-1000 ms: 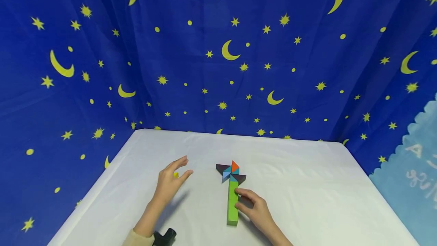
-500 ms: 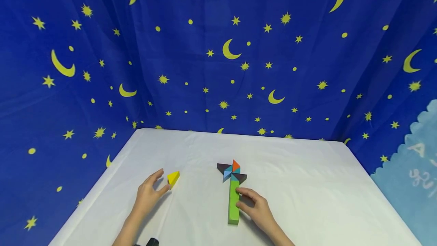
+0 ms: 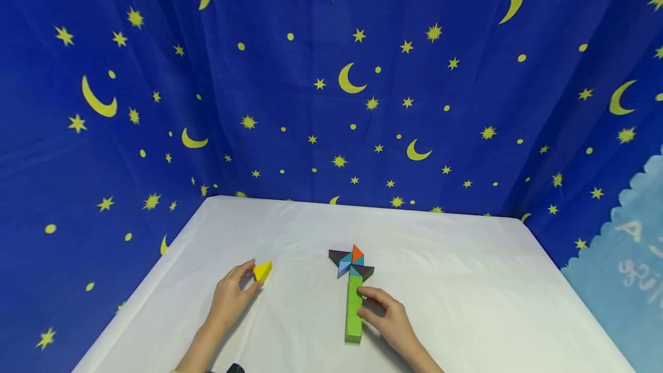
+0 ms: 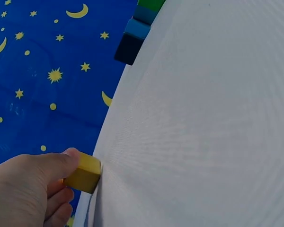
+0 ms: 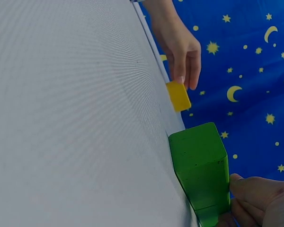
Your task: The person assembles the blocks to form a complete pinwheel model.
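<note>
My left hand (image 3: pixel 230 298) pinches a small yellow triangular block (image 3: pixel 263 271) on the white table, thumb on the near side. In the left wrist view, the thumb of the left hand (image 4: pixel 33 184) lies against the yellow block (image 4: pixel 85 173). My right hand (image 3: pixel 389 318) touches the right side of a long green bar of blocks (image 3: pixel 354 309) with thumb and fingertips. At the bar's far end lie dark triangular blocks (image 3: pixel 364 271), an orange triangle (image 3: pixel 357 253) and blue triangles (image 3: pixel 344 267), fitted together like a pinwheel. The right wrist view shows the green bar's end (image 5: pixel 199 146) close up.
A white cloth covers the table (image 3: pixel 466 281). Blue curtains (image 3: pixel 290 85) with yellow moons and stars stand behind and at the sides. A light blue panel with writing (image 3: pixel 629 258) hangs at the right. Part of a black object (image 3: pixel 235 368) shows at the bottom edge.
The left hand has come down and leftward to the yellow block, baring it to view, and its thumb and fingers have drawn in on it. The right hand stays at the green bar.
</note>
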`<state>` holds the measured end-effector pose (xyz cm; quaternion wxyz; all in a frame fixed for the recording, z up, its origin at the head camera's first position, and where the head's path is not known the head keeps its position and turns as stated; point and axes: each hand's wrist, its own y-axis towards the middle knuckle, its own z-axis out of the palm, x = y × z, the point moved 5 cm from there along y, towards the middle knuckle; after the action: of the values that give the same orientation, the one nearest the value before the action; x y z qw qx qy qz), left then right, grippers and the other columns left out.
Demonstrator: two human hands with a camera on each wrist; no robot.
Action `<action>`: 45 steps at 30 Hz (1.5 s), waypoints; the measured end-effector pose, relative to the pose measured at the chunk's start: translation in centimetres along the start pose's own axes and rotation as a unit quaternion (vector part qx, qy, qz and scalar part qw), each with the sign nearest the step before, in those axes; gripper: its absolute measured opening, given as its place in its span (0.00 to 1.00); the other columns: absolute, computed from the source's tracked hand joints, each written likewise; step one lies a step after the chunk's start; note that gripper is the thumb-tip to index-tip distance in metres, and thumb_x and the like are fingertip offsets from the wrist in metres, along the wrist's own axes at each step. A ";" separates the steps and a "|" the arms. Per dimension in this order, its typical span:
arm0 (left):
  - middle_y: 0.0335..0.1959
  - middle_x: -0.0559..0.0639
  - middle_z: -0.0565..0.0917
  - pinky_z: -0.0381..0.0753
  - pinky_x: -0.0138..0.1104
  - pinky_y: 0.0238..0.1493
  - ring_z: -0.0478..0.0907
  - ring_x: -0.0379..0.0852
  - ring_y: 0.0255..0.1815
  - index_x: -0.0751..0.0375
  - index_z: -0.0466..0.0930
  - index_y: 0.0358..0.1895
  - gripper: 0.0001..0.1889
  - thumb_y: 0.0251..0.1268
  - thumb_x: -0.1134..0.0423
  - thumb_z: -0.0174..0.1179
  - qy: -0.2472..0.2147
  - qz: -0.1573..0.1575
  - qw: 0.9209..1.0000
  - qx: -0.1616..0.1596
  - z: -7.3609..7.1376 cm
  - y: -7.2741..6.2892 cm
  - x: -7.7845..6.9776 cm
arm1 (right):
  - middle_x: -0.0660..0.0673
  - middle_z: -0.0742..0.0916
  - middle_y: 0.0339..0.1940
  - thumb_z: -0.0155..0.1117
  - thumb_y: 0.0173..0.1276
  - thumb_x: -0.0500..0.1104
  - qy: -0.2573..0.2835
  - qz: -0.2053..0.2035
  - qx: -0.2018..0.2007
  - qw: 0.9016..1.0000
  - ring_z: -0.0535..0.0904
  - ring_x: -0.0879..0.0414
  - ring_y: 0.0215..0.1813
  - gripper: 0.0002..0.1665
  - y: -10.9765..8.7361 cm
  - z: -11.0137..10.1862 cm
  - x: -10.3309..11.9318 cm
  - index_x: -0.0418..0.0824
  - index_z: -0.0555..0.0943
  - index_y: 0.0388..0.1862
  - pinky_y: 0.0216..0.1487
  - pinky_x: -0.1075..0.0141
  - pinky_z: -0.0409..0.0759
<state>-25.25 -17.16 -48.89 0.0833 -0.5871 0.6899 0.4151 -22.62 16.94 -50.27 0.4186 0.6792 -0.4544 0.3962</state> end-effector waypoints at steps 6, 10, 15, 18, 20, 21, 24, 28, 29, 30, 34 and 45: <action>0.42 0.58 0.83 0.79 0.49 0.46 0.80 0.56 0.43 0.70 0.77 0.53 0.28 0.44 0.66 0.74 -0.013 0.011 1.000 -0.010 0.1 -0.3 -1.0 | 0.44 0.81 0.55 0.70 0.58 0.45 -0.002 0.008 -0.001 1.000 0.76 0.49 0.58 0.26 -0.2 0.0 -0.2 0.40 0.78 0.55 0.59 0.65 0.73; 0.42 0.56 0.83 0.82 0.45 0.43 0.81 0.53 0.41 0.69 0.77 0.52 0.29 0.42 0.67 0.75 -0.051 0.053 0.997 -0.015 1.3 -0.5 -3.1 | 0.45 0.81 0.55 0.71 0.57 0.45 -0.006 0.007 -0.004 1.000 0.76 0.49 0.58 0.26 -0.1 -0.1 -0.2 0.40 0.78 0.55 0.59 0.65 0.73; 0.42 0.52 0.83 0.83 0.38 0.42 0.81 0.46 0.39 0.67 0.78 0.52 0.30 0.40 0.65 0.76 -0.088 0.098 0.991 0.007 4.0 -1.0 -6.4 | 0.45 0.81 0.55 0.71 0.57 0.44 -0.004 0.005 -0.006 1.000 0.76 0.49 0.58 0.26 0.0 -0.2 -0.3 0.40 0.79 0.55 0.59 0.65 0.73; 0.42 0.52 0.83 0.83 0.38 0.42 0.81 0.44 0.39 0.67 0.79 0.51 0.29 0.40 0.64 0.76 -0.105 0.114 0.988 0.021 5.6 -1.2 -8.0 | 0.45 0.81 0.55 0.71 0.57 0.44 -0.002 0.007 -0.003 1.000 0.76 0.50 0.58 0.26 0.1 -0.1 -0.3 0.40 0.79 0.55 0.59 0.65 0.73; 0.42 0.52 0.83 0.83 0.38 0.42 0.82 0.45 0.39 0.67 0.79 0.51 0.29 0.40 0.64 0.76 -0.114 0.125 0.985 0.031 6.5 -1.0 -9.0 | 0.45 0.82 0.54 0.71 0.57 0.44 -0.001 0.006 -0.004 1.000 0.76 0.50 0.58 0.26 0.2 -0.1 -0.3 0.40 0.79 0.55 0.59 0.66 0.73; 0.42 0.52 0.82 0.83 0.39 0.42 0.82 0.45 0.40 0.67 0.79 0.51 0.29 0.40 0.64 0.75 -0.115 0.129 0.984 0.035 7.0 -0.9 -9.4 | 0.45 0.82 0.54 0.71 0.57 0.43 -0.002 0.005 -0.006 1.000 0.76 0.51 0.58 0.26 0.2 -0.1 -0.2 0.40 0.79 0.54 0.59 0.66 0.73; 0.44 0.55 0.82 0.82 0.39 0.44 0.82 0.47 0.42 0.68 0.78 0.52 0.28 0.43 0.64 0.75 -0.125 0.143 0.980 0.054 8.2 -0.3 -10.4 | 0.45 0.82 0.54 0.71 0.57 0.43 -0.005 0.003 -0.009 1.000 0.76 0.51 0.58 0.25 0.4 0.0 -0.2 0.40 0.79 0.54 0.59 0.65 0.74; 0.45 0.55 0.81 0.82 0.39 0.45 0.81 0.47 0.43 0.69 0.77 0.52 0.27 0.46 0.64 0.73 -0.128 0.136 0.980 0.075 9.5 -0.2 -11.0 | 0.45 0.82 0.54 0.70 0.59 0.45 -0.010 0.010 -0.006 1.000 0.76 0.50 0.58 0.25 0.1 0.3 -0.3 0.40 0.79 0.55 0.59 0.64 0.74; 0.45 0.55 0.81 0.82 0.39 0.46 0.81 0.47 0.43 0.69 0.77 0.52 0.27 0.47 0.64 0.73 -0.125 0.133 0.980 0.077 9.8 -0.2 -11.1 | 0.45 0.81 0.54 0.70 0.59 0.45 -0.013 0.013 -0.005 1.000 0.76 0.49 0.58 0.25 0.0 0.5 -0.3 0.40 0.79 0.55 0.59 0.64 0.74; 0.45 0.55 0.81 0.81 0.39 0.46 0.81 0.47 0.42 0.69 0.77 0.52 0.27 0.47 0.63 0.73 -0.120 0.129 0.981 0.079 10.0 -0.3 -11.1 | 0.45 0.81 0.54 0.70 0.59 0.46 -0.014 0.016 -0.004 1.000 0.76 0.49 0.58 0.26 -0.1 0.5 -0.4 0.40 0.79 0.55 0.58 0.64 0.74; 0.44 0.54 0.82 0.81 0.40 0.46 0.81 0.46 0.42 0.69 0.77 0.53 0.27 0.47 0.62 0.73 -0.107 0.123 0.984 0.076 10.6 -0.5 -11.2 | 0.45 0.82 0.54 0.70 0.58 0.46 -0.015 0.014 -0.007 1.000 0.76 0.49 0.58 0.26 -0.2 0.6 -0.4 0.39 0.79 0.55 0.58 0.63 0.75; 0.46 0.56 0.81 0.79 0.41 0.49 0.81 0.48 0.44 0.72 0.74 0.56 0.32 0.45 0.63 0.74 -0.117 0.137 0.982 0.064 10.6 -0.5 -10.9 | 0.45 0.82 0.54 0.71 0.58 0.44 -0.015 0.014 -0.005 1.000 0.76 0.50 0.58 0.26 0.0 0.3 -0.1 0.39 0.79 0.55 0.58 0.64 0.75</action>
<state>-25.49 -1.98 -49.39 0.1429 -0.4276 0.7748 0.4432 -22.63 16.68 -50.51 0.4096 0.6766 -0.4721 0.3893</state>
